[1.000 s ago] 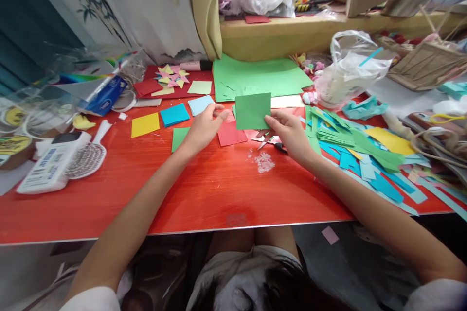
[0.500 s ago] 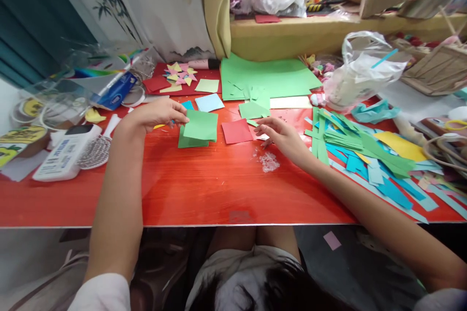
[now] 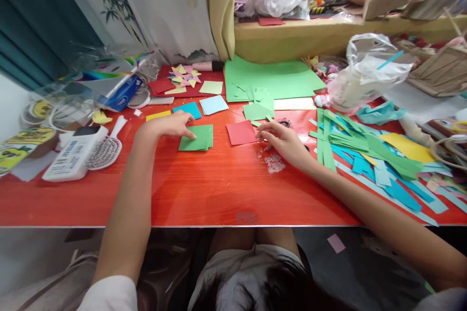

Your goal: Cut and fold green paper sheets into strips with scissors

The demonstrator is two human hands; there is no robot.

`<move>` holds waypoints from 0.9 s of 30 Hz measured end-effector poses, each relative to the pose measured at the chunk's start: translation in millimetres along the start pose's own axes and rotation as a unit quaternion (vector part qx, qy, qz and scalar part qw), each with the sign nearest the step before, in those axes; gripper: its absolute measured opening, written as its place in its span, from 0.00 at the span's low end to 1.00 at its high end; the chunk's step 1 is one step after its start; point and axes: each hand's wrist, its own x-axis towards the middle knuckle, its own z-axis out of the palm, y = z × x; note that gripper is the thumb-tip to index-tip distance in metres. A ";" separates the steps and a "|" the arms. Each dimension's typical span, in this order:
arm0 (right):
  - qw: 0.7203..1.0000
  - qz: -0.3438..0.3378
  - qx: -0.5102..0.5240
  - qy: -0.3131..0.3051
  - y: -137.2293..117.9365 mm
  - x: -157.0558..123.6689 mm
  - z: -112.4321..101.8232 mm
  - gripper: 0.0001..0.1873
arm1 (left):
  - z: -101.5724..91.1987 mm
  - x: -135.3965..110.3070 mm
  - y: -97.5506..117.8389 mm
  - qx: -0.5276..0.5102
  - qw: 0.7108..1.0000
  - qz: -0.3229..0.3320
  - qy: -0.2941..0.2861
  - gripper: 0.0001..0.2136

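- A white plastic remote with grey keys [image 3: 75, 153] and a white oval hairbrush [image 3: 104, 148] lay at the nine o'clock end of the glossy orange-red table [image 3: 204, 189], well apart from both hands.
- The left hand [image 3: 170, 126] was released and flat. Its index fingertip touched the ten o'clock corner of the small stack of green paper squares [image 3: 197, 138], and nothing was pinched.
- The green paper squares lay flat on the table between the two hands, with a bright blue paper square [image 3: 187, 109] near their twelve o'clock.
- Handling, as a judgement: the squares looked very light, thin and floppy. They would slide easily on the shiny top and crease under a hard pinch. A free corner or edge would be the place to take hold, with thumb beneath and a finger above.
- A red paper square [image 3: 241, 132] lay just beside the stack, at its three o'clock.
- The right hand [image 3: 282, 141] rested loose and unclenched, holding nothing. Its fingertips were at the red square's three o'clock edge.
- A heap of green and blue paper strips [image 3: 365, 150] lay at the right hand's three o'clock.
- A second earlier the right hand had held a green square upright near the middle of the table. Half a second earlier the left hand had pinched that square just above another green one. By this moment it lay on the stack and the fingers had let go, while the right hand had hardly shifted.
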 end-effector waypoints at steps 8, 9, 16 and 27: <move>1.000 -0.002 -0.002 -0.010 0.6 -1.0 4.5 0.10 | 4.8 4.3 4.6 0.021 0.999 -0.005 -0.035 0.33; 1.000 -0.008 -0.012 -0.009 1.3 -1.1 4.8 0.10 | 4.3 4.3 5.1 0.018 0.999 -0.010 -0.029 0.31; 0.996 -0.038 -0.079 -0.020 1.6 -2.0 5.5 0.10 | 5.7 4.8 2.0 -0.027 0.999 -0.004 -0.026 0.27; 0.998 -0.041 -0.032 -0.036 -2.3 -3.1 2.7 0.16 | -10.7 -20.0 11.5 -0.243 0.961 0.134 0.014 0.16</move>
